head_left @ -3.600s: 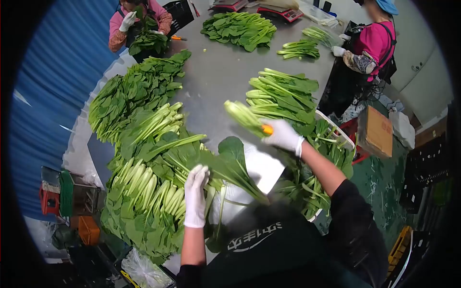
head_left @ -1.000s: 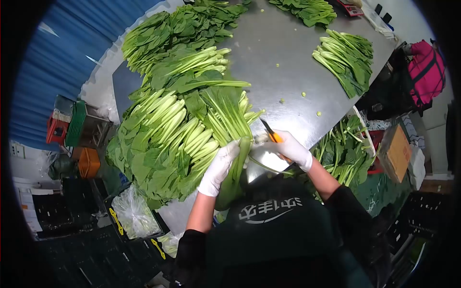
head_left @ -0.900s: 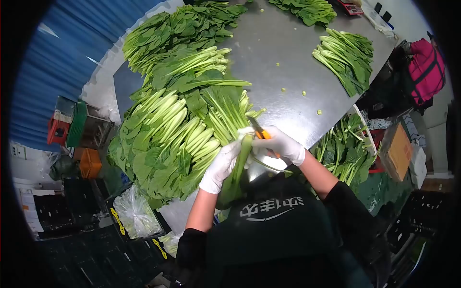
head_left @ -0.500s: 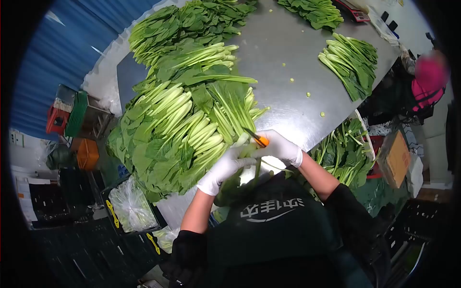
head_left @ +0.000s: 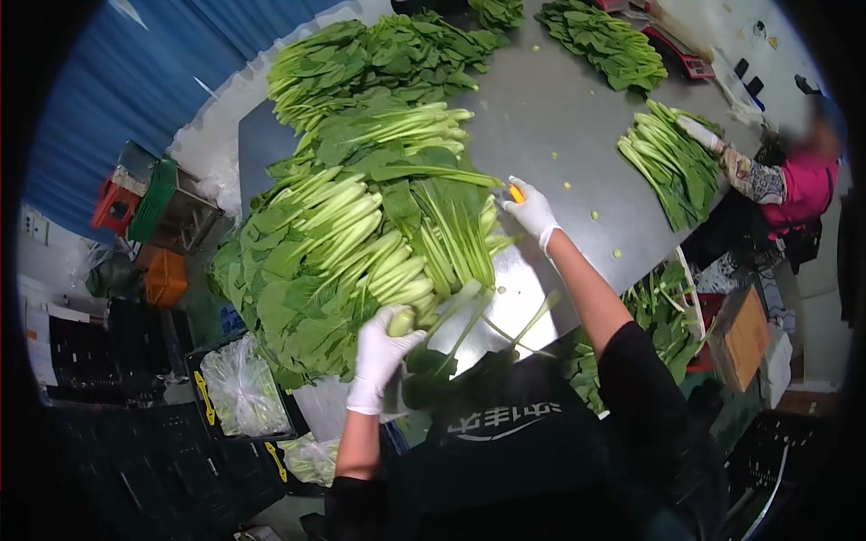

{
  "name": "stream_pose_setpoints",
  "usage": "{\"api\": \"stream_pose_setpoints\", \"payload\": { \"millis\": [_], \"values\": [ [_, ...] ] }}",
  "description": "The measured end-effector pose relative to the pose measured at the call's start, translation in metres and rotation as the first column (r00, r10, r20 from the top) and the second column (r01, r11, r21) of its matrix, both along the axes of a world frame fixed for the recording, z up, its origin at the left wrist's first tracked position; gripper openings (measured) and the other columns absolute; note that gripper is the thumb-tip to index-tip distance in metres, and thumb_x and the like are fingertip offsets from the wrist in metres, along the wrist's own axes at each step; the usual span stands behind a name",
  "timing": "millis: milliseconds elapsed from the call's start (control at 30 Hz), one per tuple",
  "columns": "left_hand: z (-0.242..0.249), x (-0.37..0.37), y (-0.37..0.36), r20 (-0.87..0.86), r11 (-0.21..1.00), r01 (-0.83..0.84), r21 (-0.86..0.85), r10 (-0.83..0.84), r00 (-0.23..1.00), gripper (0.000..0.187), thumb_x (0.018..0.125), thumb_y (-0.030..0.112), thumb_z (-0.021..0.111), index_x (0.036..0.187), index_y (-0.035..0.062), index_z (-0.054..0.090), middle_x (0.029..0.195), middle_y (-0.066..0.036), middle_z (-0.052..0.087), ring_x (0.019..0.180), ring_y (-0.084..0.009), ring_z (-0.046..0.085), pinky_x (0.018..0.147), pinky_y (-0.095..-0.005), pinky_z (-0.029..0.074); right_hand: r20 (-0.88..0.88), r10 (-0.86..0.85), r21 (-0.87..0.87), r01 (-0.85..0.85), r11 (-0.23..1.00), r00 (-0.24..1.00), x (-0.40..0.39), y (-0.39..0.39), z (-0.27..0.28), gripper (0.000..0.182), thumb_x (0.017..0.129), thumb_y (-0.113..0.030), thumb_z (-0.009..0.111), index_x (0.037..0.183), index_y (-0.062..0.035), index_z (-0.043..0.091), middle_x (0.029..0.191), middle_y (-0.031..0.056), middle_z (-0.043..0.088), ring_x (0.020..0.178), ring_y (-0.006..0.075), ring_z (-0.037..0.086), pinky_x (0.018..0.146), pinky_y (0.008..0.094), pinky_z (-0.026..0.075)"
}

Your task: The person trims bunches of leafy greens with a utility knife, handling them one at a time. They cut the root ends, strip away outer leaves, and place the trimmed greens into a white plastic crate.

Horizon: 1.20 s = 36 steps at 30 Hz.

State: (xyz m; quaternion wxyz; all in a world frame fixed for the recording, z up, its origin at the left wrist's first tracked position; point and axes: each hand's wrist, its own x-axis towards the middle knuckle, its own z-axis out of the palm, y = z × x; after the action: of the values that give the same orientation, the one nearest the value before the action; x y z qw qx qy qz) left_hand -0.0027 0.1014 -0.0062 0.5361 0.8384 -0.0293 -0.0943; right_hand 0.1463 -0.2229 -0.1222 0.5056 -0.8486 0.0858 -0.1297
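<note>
My white-gloved left hand (head_left: 379, 352) is closed around the pale cut base of a head of leafy greens (head_left: 402, 322), like choy sum, at the front edge of the big pile (head_left: 316, 243). Its leaves are mostly hidden. My right hand (head_left: 532, 214), also gloved, is closed on a small orange-handled knife (head_left: 516, 193). It is stretched over the metal table, close to the stem tip of a stalk (head_left: 437, 174) lying across the pile. The knife's blade cannot be made out. Loose stalks (head_left: 462, 329) lie near the table edge before my apron.
Across the metal table (head_left: 532, 117), a co-worker in pink (head_left: 798, 194) has a gloved hand on another bunch (head_left: 672, 162). More greens (head_left: 604, 45) lie at the back. Below right is a crate of leaves (head_left: 649, 307); bagged greens (head_left: 242, 383) stand lower left.
My hands were together at the table edge. Now they are apart: the left drew left with the greens, the right moved up and forward with the knife. The co-worker's hand reached the far bunch.
</note>
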Motion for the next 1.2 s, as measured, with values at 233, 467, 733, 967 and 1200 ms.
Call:
{"api": "stream_pose_setpoints", "payload": {
  "millis": [233,467,733,967,1200],
  "values": [
    [-0.009,-0.019,-0.004,0.010,0.978,-0.109,0.180,0.109,0.994,0.019,0.076,0.018,0.070,0.087,0.0035,0.065,0.072,-0.012,0.063,0.061,-0.0226,0.060,0.060,-0.0325,0.048,-0.152,0.138,0.354,-0.077,0.932,0.979,-0.005,-0.002,0.044,0.023,0.079,-0.010,0.065,0.100,-0.0008,0.062,0.077,0.0058,0.063,0.063,0.0118,0.058,0.057,0.0260,0.045],
    [0.048,-0.020,-0.068,0.612,0.844,-0.157,0.512,-0.231,0.757,0.023,0.066,0.009,0.067,0.089,0.0105,0.065,0.090,-0.006,0.065,0.079,-0.0255,0.061,0.063,-0.0333,0.050,-0.291,0.553,0.679,-0.238,0.694,0.781,-0.112,0.018,0.099,0.010,0.086,-0.014,0.064,0.084,-0.0036,0.065,0.069,-0.0004,0.061,0.055,0.0028,0.053,0.048,0.0150,0.039],
    [0.019,-0.009,-0.095,0.511,0.775,0.027,0.632,-0.443,0.737,0.027,0.066,0.022,0.070,0.092,0.0151,0.065,0.090,-0.004,0.064,0.079,-0.0246,0.061,0.064,-0.0349,0.049,-0.273,0.569,0.760,-0.190,0.622,0.776,-0.173,0.029,0.106,0.014,0.087,-0.017,0.063,0.091,-0.0037,0.065,0.065,-0.0025,0.057,0.056,0.0030,0.050,0.051,0.0183,0.039],
    [0.002,0.000,-0.082,0.093,0.975,0.055,0.214,-0.077,0.993,0.025,0.072,0.013,0.074,0.091,-0.0003,0.065,0.082,-0.012,0.066,0.070,-0.0200,0.061,0.067,-0.0294,0.048,-0.174,0.266,-0.106,-0.286,0.952,0.948,-0.192,0.051,0.098,0.034,0.082,-0.022,0.061,0.112,-0.0060,0.059,0.095,0.0185,0.064,0.086,0.0364,0.062,0.076,0.0399,0.050],
    [-0.014,-0.001,-0.072,0.085,0.991,0.064,0.119,-0.075,0.994,0.023,0.071,0.007,0.074,0.089,-0.0023,0.065,0.079,-0.005,0.064,0.068,-0.0112,0.055,0.065,-0.0264,0.046,-0.363,0.331,-0.081,-0.383,0.920,0.871,-0.184,0.051,0.084,0.032,0.083,-0.024,0.060,0.110,-0.0068,0.061,0.094,0.0185,0.065,0.086,0.0356,0.063,0.077,0.0404,0.050]
  ]
}}
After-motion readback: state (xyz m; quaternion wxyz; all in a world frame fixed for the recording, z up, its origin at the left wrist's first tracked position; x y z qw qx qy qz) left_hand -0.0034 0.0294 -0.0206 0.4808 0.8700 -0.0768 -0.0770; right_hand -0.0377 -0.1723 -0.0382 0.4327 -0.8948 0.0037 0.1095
